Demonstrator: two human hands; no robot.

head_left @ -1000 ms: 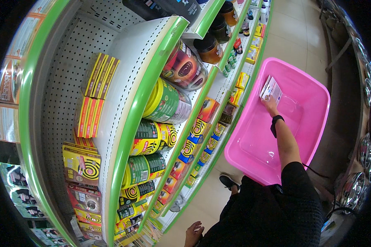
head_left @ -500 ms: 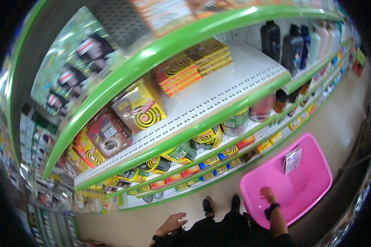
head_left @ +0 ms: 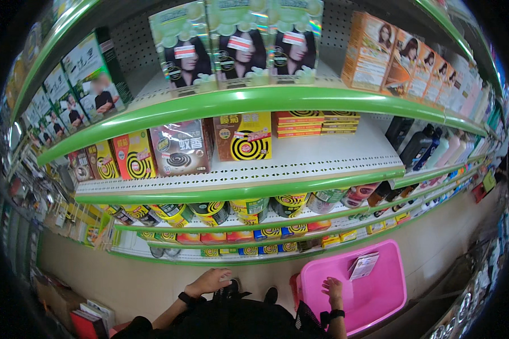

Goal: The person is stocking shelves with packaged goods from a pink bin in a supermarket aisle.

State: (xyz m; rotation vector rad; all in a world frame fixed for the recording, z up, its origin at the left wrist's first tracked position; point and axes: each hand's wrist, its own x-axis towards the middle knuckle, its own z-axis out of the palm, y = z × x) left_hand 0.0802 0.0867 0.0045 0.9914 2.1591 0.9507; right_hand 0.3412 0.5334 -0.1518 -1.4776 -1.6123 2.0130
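Note:
My left hand is held out in front of my body, holding nothing, fingers loosely stretched. A dark watch is on that wrist. Over the near left part of a pink plastic tub hangs my right hand, empty, its fingers apart and a dark band on the wrist. Whether it touches the tub is hard to tell. Inside, a flat whitish package leans against the tub's far wall. Ahead, a white shelf with a green edge bears a yellow-and-brown mosquito coil box and a grey-brown coil box.
Hair dye boxes stand on the upper shelf, with orange boxes to their right. Below are round coil tubs and small boxes. Dark bottles stand at right. A red box lies at lower left.
The view has levelled and swung left, so the shelves and the pink tub sit differently. My left forearm reaches further into view. My right hand stays over the tub.

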